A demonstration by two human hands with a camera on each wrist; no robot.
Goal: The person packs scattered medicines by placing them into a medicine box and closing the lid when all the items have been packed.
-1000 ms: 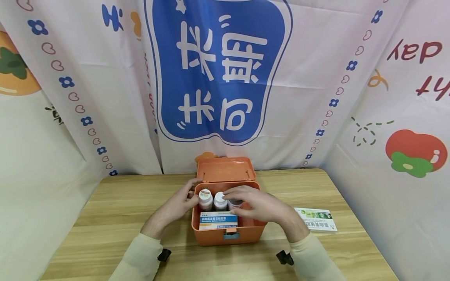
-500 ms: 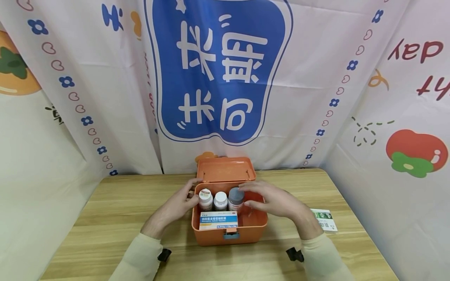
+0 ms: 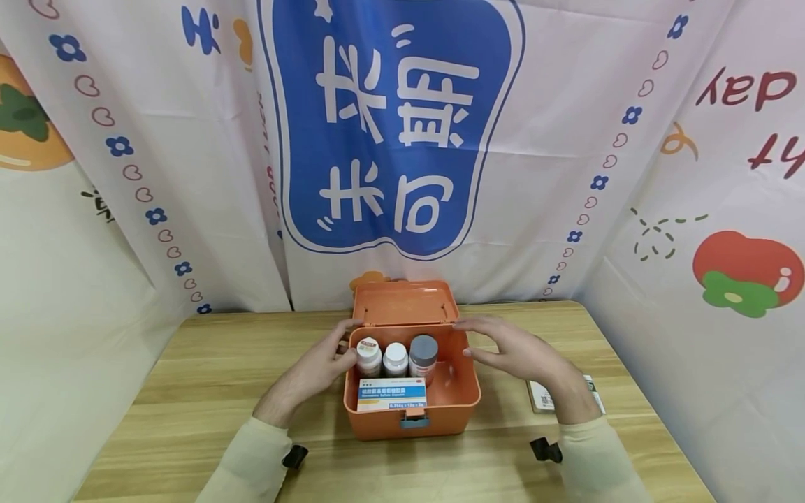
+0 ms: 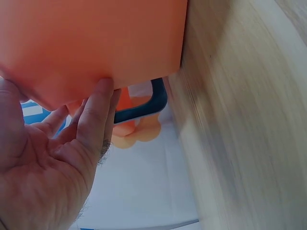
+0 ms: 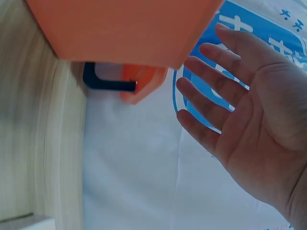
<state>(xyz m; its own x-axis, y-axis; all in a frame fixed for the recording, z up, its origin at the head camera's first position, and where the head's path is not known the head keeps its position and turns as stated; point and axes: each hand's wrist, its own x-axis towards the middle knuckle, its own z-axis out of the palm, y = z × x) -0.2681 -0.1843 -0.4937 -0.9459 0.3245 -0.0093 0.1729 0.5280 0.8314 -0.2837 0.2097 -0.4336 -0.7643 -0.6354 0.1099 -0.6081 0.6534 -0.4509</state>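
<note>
An orange storage box (image 3: 411,424) stands on the table with its lid (image 3: 405,303) raised at the back. Inside are a white bottle with a printed cap (image 3: 368,351), a smaller white-capped bottle (image 3: 395,355), a grey-capped bottle (image 3: 424,351) and a blue-and-white medicine box (image 3: 391,395) in front of them. My left hand (image 3: 319,363) rests on the box's left side, fingertips touching the orange wall in the left wrist view. Spread fingers mark my right hand (image 3: 525,351), held by the box's right rim with nothing in it; the right wrist view shows its palm (image 5: 268,139).
On the wooden table (image 3: 251,349) to the right lies a white-and-green medicine box (image 3: 541,397), partly hidden under my right forearm. A dark handle (image 4: 144,111) sticks out behind the orange box. Printed curtains (image 3: 402,140) enclose the table's back and sides.
My right hand has moved right, from over the bottles to the box's right rim, uncovering the grey-capped bottle. The left hand has stayed in place.
</note>
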